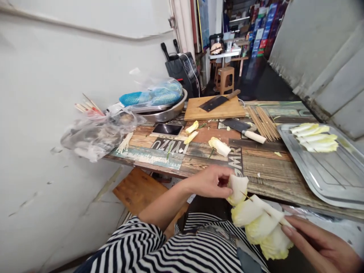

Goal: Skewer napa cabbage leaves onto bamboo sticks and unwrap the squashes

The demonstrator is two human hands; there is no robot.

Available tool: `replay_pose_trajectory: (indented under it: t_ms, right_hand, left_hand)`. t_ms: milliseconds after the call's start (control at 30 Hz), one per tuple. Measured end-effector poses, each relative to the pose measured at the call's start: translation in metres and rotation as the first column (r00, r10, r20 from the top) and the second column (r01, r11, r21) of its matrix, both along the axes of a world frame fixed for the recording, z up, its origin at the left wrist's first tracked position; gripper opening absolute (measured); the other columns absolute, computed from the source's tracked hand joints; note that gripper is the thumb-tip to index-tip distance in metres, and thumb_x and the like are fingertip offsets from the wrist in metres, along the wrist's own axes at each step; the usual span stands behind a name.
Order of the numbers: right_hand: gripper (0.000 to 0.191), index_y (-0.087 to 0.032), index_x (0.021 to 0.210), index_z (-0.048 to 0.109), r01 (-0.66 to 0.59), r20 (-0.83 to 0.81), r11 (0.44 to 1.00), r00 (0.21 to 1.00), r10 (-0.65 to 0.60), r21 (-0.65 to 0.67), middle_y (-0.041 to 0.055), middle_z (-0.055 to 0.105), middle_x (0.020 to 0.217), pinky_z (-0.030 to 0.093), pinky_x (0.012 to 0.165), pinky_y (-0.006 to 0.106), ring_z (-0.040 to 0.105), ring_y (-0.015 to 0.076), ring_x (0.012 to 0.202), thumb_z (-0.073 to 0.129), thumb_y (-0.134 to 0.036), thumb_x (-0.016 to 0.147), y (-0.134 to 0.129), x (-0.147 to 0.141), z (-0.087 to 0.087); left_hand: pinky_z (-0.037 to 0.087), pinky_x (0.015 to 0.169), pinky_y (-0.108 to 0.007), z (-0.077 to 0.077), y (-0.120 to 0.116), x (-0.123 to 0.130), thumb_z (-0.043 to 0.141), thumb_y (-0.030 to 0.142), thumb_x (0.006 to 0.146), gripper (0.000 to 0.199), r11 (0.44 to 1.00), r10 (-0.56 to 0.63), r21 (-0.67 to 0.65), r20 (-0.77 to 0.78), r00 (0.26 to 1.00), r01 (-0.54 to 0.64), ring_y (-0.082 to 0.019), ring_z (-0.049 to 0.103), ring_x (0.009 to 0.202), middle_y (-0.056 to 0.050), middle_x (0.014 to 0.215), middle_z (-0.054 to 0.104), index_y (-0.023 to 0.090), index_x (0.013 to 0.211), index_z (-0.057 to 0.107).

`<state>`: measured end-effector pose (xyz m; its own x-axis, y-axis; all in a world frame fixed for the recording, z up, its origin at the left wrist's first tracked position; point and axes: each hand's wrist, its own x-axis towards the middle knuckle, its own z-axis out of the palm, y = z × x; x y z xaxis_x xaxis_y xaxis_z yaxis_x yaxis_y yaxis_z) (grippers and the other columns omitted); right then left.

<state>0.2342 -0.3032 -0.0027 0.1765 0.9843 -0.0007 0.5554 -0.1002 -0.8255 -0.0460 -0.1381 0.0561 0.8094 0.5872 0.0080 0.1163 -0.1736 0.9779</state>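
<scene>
Leaf is pinched by the left hand, skewer by the right hand, near the front edge of the counter. Probably light and tear-prone tbh, best held by the thick white part.

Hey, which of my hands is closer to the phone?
Your left. The left hand is on your side of the phone and to its right; the right hand is much farther right, below the tray's near edge in view.

cabbage leaves: white-yellow | shirt: black-white stripes | tray: silver | netting: blue
</scene>
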Motion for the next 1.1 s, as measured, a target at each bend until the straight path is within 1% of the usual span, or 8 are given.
replay_pose_trajectory:
  t_ms: [100, 200, 300, 367, 600, 700, 900, 1100]
  right_hand:
    - [0.038, -0.026, 0.104, 0.080, -0.082, -0.021, 0.994, 0.997, 0.081, -0.072, 0.0036, 0.076, 0.104, 0.062, 0.076, 0.023, 0.073, 0.0247, 0.092, 0.068, -0.056, 0.083, 0.004, -0.004, 0.010]
    - [0.042, -0.025, 0.106, 0.079, -0.045, -0.074, 0.994, 0.997, 0.038, -0.101, 0.0030, 0.077, 0.099, 0.061, 0.071, 0.020, 0.074, 0.0230, 0.086, 0.067, -0.059, 0.084, 0.006, -0.011, 0.014]
    - [0.043, -0.026, 0.105, 0.080, 0.018, -0.121, 0.994, 0.992, -0.031, -0.107, 0.0025, 0.077, 0.098, 0.060, 0.070, 0.018, 0.074, 0.0212, 0.084, 0.067, -0.061, 0.083, 0.005, -0.018, 0.014]
    - [0.044, -0.027, 0.104, 0.080, 0.025, -0.142, 0.993, 0.989, -0.042, -0.119, 0.0023, 0.077, 0.097, 0.060, 0.070, 0.017, 0.074, 0.0205, 0.083, 0.068, -0.063, 0.081, 0.003, -0.020, 0.014]
    - [0.054, -0.027, 0.106, 0.080, 0.158, -0.082, 0.973, 0.981, -0.173, -0.169, 0.0029, 0.076, 0.102, 0.058, 0.070, 0.014, 0.074, 0.0206, 0.087, 0.067, -0.070, 0.076, -0.005, -0.005, 0.007]
    - [0.055, -0.027, 0.106, 0.080, 0.111, -0.107, 0.970, 0.985, -0.137, -0.217, 0.0034, 0.076, 0.103, 0.059, 0.069, 0.016, 0.074, 0.0226, 0.087, 0.068, -0.071, 0.074, -0.005, 0.000, 0.005]
    - [0.052, -0.028, 0.105, 0.080, 0.115, -0.093, 0.977, 0.987, -0.133, -0.181, 0.0028, 0.077, 0.100, 0.059, 0.067, 0.015, 0.074, 0.0215, 0.084, 0.066, -0.069, 0.077, -0.002, -0.006, 0.007]
    - [0.052, -0.027, 0.109, 0.079, 0.117, -0.116, 0.975, 0.983, -0.140, -0.188, 0.0023, 0.076, 0.104, 0.059, 0.070, 0.016, 0.074, 0.0223, 0.088, 0.067, -0.067, 0.078, -0.004, -0.006, 0.008]
  left_hand:
    - [0.042, 0.065, -0.022, -0.013, -0.001, 0.009, 0.064, 0.018, 0.063, 0.019, 0.934, 0.098, -0.354, 0.153, 0.983, -0.038, -0.010, 0.054, 0.069, 0.000, 0.076, 0.063, 0.014, 0.082, 0.066]
    - [0.042, 0.064, -0.022, -0.027, -0.007, 0.022, 0.069, 0.019, 0.059, 0.024, 0.764, 0.236, -0.643, 0.197, 0.951, -0.057, -0.011, 0.055, 0.068, -0.001, 0.075, 0.065, 0.013, 0.082, 0.068]
    - [0.043, 0.063, -0.023, -0.035, -0.017, 0.032, 0.080, 0.026, 0.061, 0.029, 0.594, 0.300, -0.804, 0.184, 0.936, -0.033, -0.011, 0.057, 0.065, -0.002, 0.073, 0.065, 0.012, 0.083, 0.069]
    - [0.044, 0.065, -0.023, -0.036, -0.022, 0.034, 0.087, 0.031, 0.062, 0.037, 0.543, 0.315, -0.839, 0.182, 0.932, -0.019, -0.011, 0.059, 0.065, -0.003, 0.077, 0.067, 0.012, 0.089, 0.070]
    - [0.048, 0.076, -0.022, -0.031, -0.021, 0.034, 0.092, 0.031, 0.062, 0.044, 0.572, 0.378, -0.818, 0.203, 0.903, -0.055, -0.011, 0.065, 0.078, -0.007, 0.090, 0.074, 0.011, 0.097, 0.076]
    - [0.050, 0.071, -0.021, -0.030, -0.020, 0.034, 0.090, 0.032, 0.064, 0.043, 0.568, 0.383, -0.823, 0.225, 0.896, -0.036, -0.014, 0.068, 0.084, -0.009, 0.096, 0.073, 0.011, 0.098, 0.076]
    - [0.049, 0.054, -0.019, -0.033, -0.018, 0.034, 0.085, 0.030, 0.072, 0.035, 0.505, 0.357, -0.863, 0.218, 0.908, 0.009, -0.012, 0.066, 0.071, -0.013, 0.097, 0.072, 0.007, 0.097, 0.074]
    - [0.049, 0.054, -0.018, -0.034, -0.017, 0.035, 0.079, 0.025, 0.080, 0.025, 0.469, 0.382, -0.883, 0.210, 0.900, 0.007, -0.011, 0.065, 0.068, -0.013, 0.091, 0.072, 0.006, 0.095, 0.073]
